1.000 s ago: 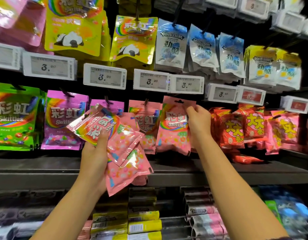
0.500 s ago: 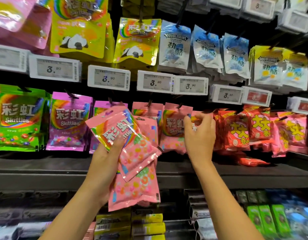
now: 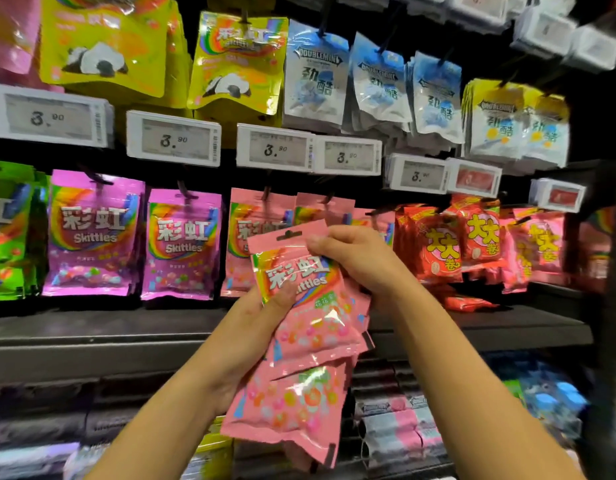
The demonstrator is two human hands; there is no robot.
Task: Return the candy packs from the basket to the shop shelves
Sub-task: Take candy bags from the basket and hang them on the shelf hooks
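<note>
My left hand (image 3: 261,317) grips a fanned stack of pink Skittles packs (image 3: 299,386) in front of the shelf. The top pack (image 3: 292,268) of the stack stands upright, its hang hole at the top. My right hand (image 3: 355,258) pinches that pack's upper right corner. Behind my hands, more pink Skittles packs (image 3: 254,233) hang on pegs in the middle row. The basket is out of view.
Purple Skittles packs (image 3: 92,233) and green ones (image 3: 5,230) hang to the left, red candy packs (image 3: 448,244) to the right. Yellow and blue packs hang above a row of price tags (image 3: 175,138). A dark shelf ledge (image 3: 92,341) runs below, with gum boxes under it.
My right hand came back from the hanging pink packs on the peg and took hold of the top pack in my left hand. The stack rose and turned more upright.
</note>
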